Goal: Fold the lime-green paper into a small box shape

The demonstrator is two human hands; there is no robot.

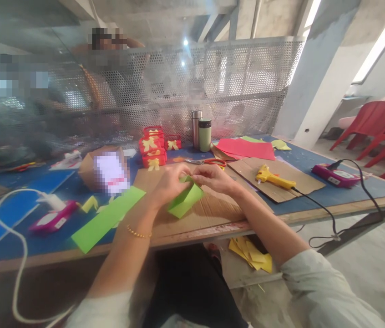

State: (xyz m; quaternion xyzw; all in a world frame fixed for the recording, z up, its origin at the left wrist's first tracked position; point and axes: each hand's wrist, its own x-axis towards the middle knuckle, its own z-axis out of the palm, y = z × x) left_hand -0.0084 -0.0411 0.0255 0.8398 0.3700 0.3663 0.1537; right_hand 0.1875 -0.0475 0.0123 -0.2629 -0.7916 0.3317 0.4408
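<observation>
Left hand (173, 183) and right hand (215, 179) hold an apparently part-folded green sheet (186, 201); the green strip (108, 219) lies unfolded.

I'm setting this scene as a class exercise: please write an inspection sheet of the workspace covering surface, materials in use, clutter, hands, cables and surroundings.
Surface: blue table, with a cardboard sheet at the middle front.
Job's things: bent green paper over the cardboard; green strip lying to its left.
Clutter: red items with yellow bows, scissors, yellow glue gun, red paper, two bottles.
Hands: left hand and right hand meet at the bent paper's upper end, fingertips pinching it.
Cables: white cable at left and glue-gun cord at right both hang past the front edge.
Surroundings: perforated screen behind, a person beyond; red chairs to the right.
</observation>
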